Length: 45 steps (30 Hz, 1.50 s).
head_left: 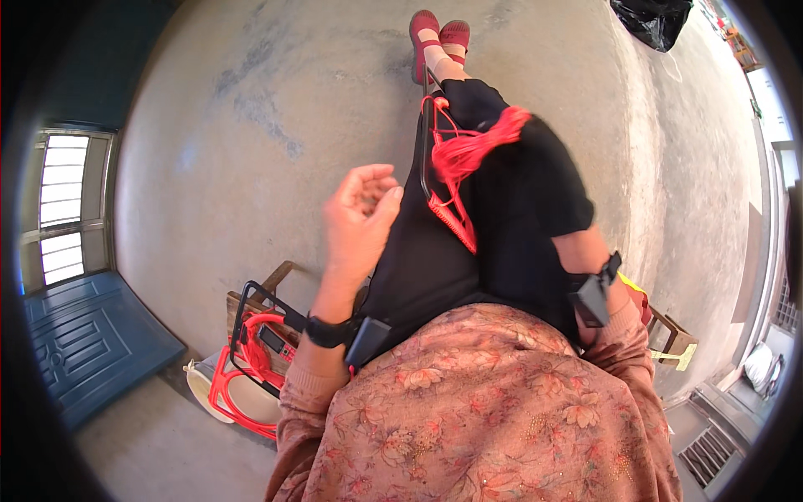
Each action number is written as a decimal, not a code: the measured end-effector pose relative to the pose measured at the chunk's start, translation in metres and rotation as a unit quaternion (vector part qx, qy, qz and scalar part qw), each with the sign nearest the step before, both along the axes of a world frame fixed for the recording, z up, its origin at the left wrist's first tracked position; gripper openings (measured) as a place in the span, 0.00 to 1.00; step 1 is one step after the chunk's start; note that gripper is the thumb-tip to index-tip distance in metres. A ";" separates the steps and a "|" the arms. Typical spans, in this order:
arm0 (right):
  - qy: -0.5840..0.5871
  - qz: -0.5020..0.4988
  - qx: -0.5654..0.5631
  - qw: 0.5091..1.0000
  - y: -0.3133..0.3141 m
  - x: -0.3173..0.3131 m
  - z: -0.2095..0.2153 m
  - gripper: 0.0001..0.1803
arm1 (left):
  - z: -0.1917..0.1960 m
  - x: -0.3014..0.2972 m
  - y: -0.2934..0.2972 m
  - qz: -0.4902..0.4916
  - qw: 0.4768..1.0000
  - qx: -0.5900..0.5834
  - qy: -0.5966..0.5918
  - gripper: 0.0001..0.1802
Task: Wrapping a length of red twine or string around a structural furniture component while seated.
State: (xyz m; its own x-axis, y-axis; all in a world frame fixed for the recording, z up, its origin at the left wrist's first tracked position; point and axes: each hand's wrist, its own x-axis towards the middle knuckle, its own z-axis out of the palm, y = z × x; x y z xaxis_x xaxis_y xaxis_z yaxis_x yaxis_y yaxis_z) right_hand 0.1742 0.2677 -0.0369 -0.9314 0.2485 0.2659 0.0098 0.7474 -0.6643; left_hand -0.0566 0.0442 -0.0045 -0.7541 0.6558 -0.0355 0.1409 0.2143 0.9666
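Note:
Above my lap, my left hand (360, 217) is raised with its fingers loosely bent and the thumb apart, and nothing shows in it. To its right, a black wire frame (425, 151) lies along my legs, with red cord (452, 219) wound tightly round its near end. A loose bundle of red cord (481, 151), smeared by motion, spreads from the frame over the black trousers (435, 268). My right forearm (583, 251) reaches forward on the right, but black cloth hides the hand and its fingers.
By my left elbow a second black frame (242, 314) with red cords (219, 389) stands over a pale container (201, 386) beside a wooden piece (276, 276). A blue panelled door (100, 343) is at the left. A black bag (657, 21) lies far right on the concrete floor (276, 109).

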 end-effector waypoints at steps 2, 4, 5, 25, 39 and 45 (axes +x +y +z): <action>-0.100 -0.018 0.246 0.964 0.008 0.028 -0.014 0.26 | 0.020 -0.001 -0.013 -0.097 0.943 0.077 -0.308 0.23; -0.103 -0.021 0.214 0.971 0.002 0.035 -0.011 0.26 | 0.030 0.013 -0.015 -0.142 0.884 0.156 -0.416 0.24; -0.105 -0.025 0.200 0.974 -0.001 0.039 -0.009 0.26 | 0.033 0.021 -0.013 -0.189 0.803 0.232 -0.516 0.26; -0.164 -0.045 -0.081 0.982 -0.078 -0.098 0.030 0.17 | -0.004 0.054 -0.128 0.010 0.869 0.071 -0.489 0.12; 0.077 -0.146 -0.138 0.977 -0.028 -0.095 0.074 0.12 | 0.043 0.014 -0.023 -0.115 0.843 0.382 -0.361 0.25; -0.069 -0.098 -0.251 0.960 -0.051 -0.123 0.050 0.13 | -0.020 0.013 0.013 -0.045 0.945 0.151 -0.285 0.20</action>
State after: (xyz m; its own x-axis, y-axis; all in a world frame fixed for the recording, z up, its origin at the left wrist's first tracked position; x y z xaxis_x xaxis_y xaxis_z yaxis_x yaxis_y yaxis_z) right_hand 0.0512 0.2167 0.0132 -0.8713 0.4875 -0.0562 0.2315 0.3074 -0.9230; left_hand -0.0433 0.0567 -0.0248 -0.6092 0.7620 -0.2194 -0.4170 -0.0725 0.9060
